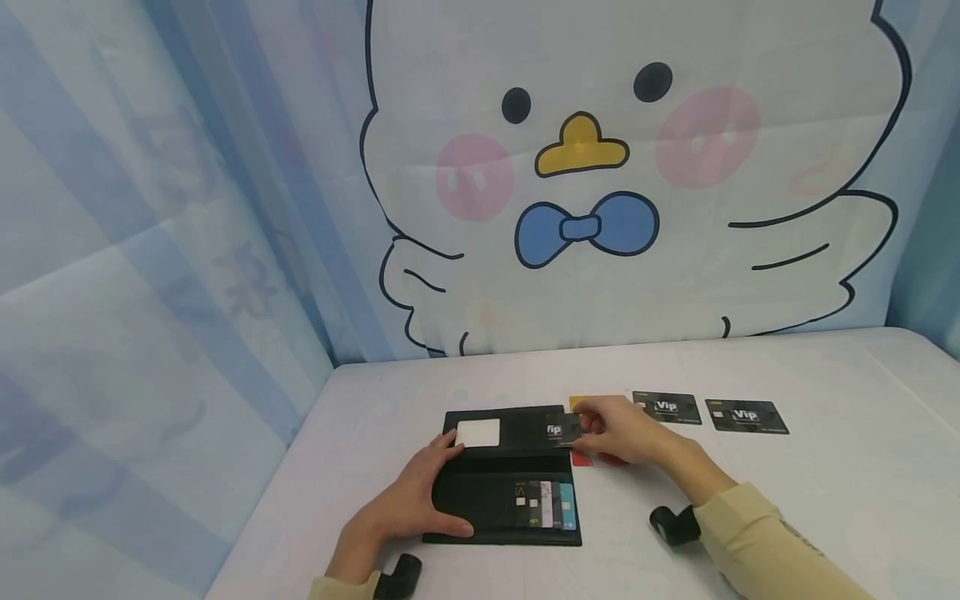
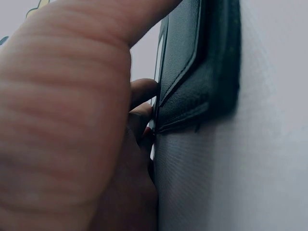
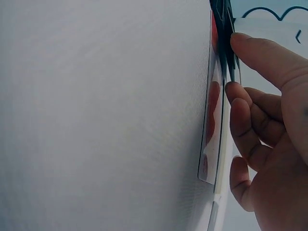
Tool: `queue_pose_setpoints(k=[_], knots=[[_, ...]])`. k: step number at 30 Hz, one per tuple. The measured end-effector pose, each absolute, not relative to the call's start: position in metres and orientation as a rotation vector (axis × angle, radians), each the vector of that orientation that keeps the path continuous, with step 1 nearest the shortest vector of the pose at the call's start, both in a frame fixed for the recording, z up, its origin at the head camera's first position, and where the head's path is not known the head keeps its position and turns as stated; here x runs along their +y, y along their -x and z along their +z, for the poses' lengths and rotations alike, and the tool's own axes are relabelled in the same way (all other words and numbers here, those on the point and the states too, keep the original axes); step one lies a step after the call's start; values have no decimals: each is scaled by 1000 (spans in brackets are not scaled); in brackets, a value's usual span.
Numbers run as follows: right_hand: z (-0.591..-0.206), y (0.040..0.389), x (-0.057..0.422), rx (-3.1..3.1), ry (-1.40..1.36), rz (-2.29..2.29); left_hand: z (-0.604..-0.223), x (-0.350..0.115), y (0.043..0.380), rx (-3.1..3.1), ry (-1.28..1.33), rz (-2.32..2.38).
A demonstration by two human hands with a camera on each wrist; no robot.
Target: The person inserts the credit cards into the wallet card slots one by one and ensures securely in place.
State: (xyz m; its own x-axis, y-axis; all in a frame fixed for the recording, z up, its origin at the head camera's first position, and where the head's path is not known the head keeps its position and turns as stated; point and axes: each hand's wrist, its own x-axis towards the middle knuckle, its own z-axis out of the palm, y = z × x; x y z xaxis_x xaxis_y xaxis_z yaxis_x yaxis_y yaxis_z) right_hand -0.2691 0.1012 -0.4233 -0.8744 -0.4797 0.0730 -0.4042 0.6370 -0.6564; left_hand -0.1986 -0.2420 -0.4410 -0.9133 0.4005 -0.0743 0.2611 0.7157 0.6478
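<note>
A black wallet lies unfolded on the table, its inside facing up. My left hand rests spread over its left edge, the thumb on the lower panel and the fingertips beside a white rectangle on the upper one. With thumb and fingertips, my right hand pinches a black VIP card at the right end of the upper panel. Several cards sit overlapped in the lower panel's slots. In the right wrist view, the thumb and fingers meet at the edge of the dark stack.
A card with yellow and red parts lies partly hidden under the right hand. Two more black VIP cards, one nearer and one farther right, lie on the white tabletop. A printed curtain hangs behind the table.
</note>
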Motion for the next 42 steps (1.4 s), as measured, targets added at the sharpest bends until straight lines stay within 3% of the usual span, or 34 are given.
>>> queue_pose_setpoints(k=[42], knots=[[-421,272,87,2784,826,-921,-441,-240,199,2715,-513,969]])
